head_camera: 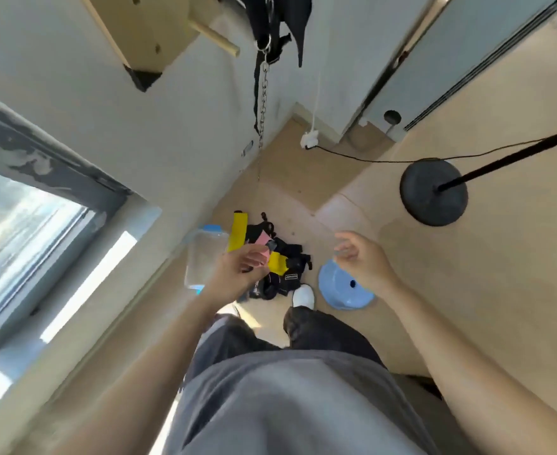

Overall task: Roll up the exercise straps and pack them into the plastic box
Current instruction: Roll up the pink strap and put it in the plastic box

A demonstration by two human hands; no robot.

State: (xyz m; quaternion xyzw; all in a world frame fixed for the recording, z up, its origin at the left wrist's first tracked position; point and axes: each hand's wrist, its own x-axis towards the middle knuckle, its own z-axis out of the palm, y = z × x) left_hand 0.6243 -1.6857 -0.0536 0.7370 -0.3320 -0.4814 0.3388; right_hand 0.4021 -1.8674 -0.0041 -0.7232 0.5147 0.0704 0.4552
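Exercise straps [290, 257] (black, yellow, pink) lie heaped beside the plastic box [205, 254]. Right grip [359, 257] loose, empty; left grip [241, 269] curled, contents unclear.

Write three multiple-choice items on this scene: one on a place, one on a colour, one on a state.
1. Where is the box relative to the strap pile?
A. to its left, by the wall
B. to its right
C. on top of it

2. What colour is the round plastic item by the shoe?
A. red
B. light blue
C. green

3. How is the right hand?
A. clenched in a fist
B. flat on the floor
C. open and empty, in the air

Answers:
1 A: the box lies between pile and wall.
2 B: its whole surface is pale blue.
3 C: the fingers are spread above the floor with nothing in them.
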